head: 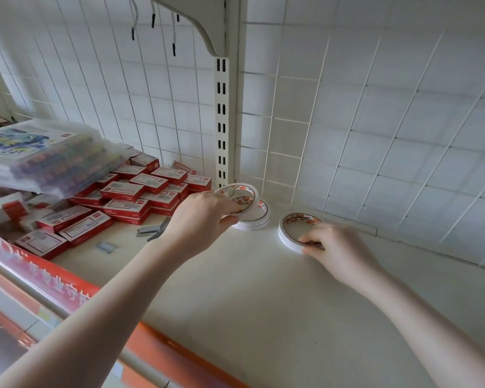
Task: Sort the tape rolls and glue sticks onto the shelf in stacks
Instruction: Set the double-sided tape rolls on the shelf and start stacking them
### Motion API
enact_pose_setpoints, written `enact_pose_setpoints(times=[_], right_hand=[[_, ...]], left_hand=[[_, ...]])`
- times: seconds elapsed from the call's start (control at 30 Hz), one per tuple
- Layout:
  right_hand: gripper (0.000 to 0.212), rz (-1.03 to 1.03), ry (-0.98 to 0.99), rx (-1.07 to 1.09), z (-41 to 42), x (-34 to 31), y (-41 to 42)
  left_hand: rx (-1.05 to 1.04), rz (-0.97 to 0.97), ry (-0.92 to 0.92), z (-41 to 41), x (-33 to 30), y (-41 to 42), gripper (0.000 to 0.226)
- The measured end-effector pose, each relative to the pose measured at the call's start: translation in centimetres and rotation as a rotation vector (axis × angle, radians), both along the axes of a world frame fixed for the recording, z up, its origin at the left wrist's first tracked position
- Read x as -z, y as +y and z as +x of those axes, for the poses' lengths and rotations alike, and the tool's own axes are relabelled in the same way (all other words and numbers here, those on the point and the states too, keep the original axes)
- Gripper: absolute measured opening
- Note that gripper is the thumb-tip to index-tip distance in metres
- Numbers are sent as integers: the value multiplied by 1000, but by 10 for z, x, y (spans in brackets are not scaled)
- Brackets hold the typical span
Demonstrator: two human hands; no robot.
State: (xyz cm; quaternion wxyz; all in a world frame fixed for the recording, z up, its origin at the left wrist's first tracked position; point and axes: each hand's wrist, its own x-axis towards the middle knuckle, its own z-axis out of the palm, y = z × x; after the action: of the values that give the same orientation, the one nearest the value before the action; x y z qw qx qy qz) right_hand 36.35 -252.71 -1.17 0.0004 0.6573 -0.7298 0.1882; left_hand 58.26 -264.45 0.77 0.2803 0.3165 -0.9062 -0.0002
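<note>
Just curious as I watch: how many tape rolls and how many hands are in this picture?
Tape rolls: 3, namely the lifted roll, the roll under it and the right-hand roll.
Hands: 2, left hand, right hand.
Total: 5.

This is a stationery shop, seen at one of its display racks. The cream metal shelf (235, 275) has an orange-red price strip with printed characters (67, 287) along its front edge, a slotted cream upright post (221, 121) and a white wire-grid back panel (375, 121). Stock lies in quantity: a heap of identical small red-and-white cardboard boxes (123, 200), clear plastic packs of coloured pens (51, 158), loose grey staple strips (151, 232), and white tape rolls with red-printed cores (289, 236).
</note>
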Motion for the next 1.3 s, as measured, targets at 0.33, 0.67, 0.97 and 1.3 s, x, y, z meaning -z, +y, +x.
enact_pose_setpoints(times=[0.33,0.67,0.97,1.3], right_hand=[[12,-20,27,-85,-6,-1,0],[13,-183,76,-78,-16,-4,5],[9,-192,162,36,-30,-2,29],[27,-243,177,140,-43,21,43]], left_hand=[[36,-22,-26,-6,1,-4,16],[32,-19,-129,-21,2,-17,18],[92,12,-160,-30,10,-28,16],[133,-6,-213,-35,12,-35,23]])
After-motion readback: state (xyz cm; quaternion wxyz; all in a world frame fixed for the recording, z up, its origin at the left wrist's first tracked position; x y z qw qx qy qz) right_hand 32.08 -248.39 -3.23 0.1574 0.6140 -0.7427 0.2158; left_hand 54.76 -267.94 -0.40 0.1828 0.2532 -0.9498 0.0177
